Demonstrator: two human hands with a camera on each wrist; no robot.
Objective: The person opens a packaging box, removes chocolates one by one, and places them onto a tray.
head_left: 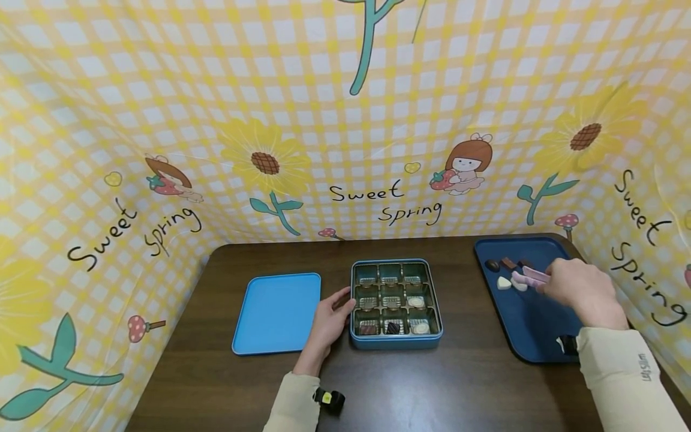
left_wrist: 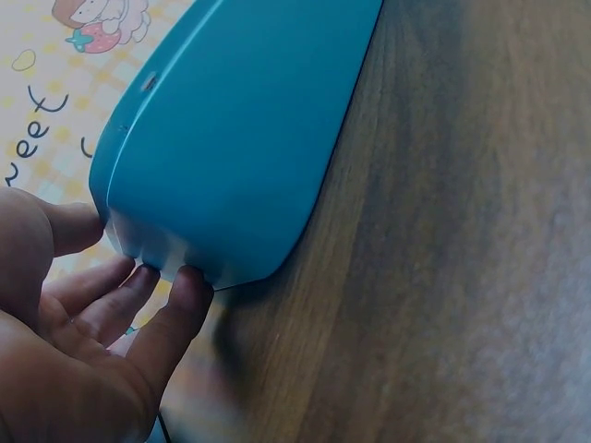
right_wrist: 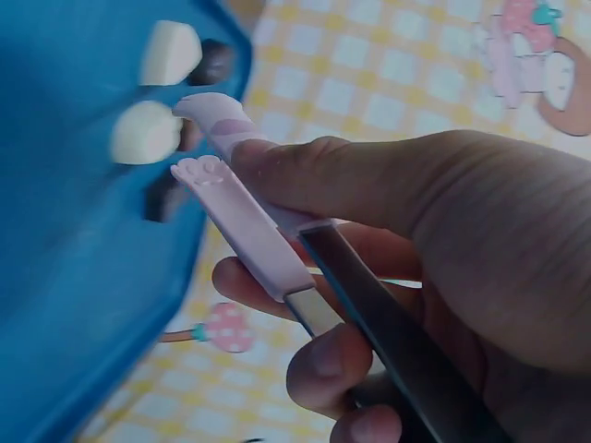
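Note:
My left hand (head_left: 328, 321) rests its fingertips against the left side of a blue tin box (head_left: 396, 342), with the thumb near the rim. Inside, a divided insert holds a white piece (head_left: 416, 302) in the middle row at right; the front row has a brown piece (head_left: 369, 329), a dark striped one (head_left: 393, 328) and another white one (head_left: 420, 326). My right hand (head_left: 583, 291) grips pink paw-tipped tongs (right_wrist: 245, 226) over the dark blue tray (head_left: 540, 336). Their tips are parted, close to a white chocolate (right_wrist: 148, 134) in the right wrist view.
Left of the box lies a flat light-blue lid (head_left: 278, 315). On the tray are another white chocolate (head_left: 503, 283), a round dark one (head_left: 492, 265) and a brown one (head_left: 508, 263). Checkered cloth (head_left: 335, 120) walls the brown table (head_left: 410, 390) at back and sides.

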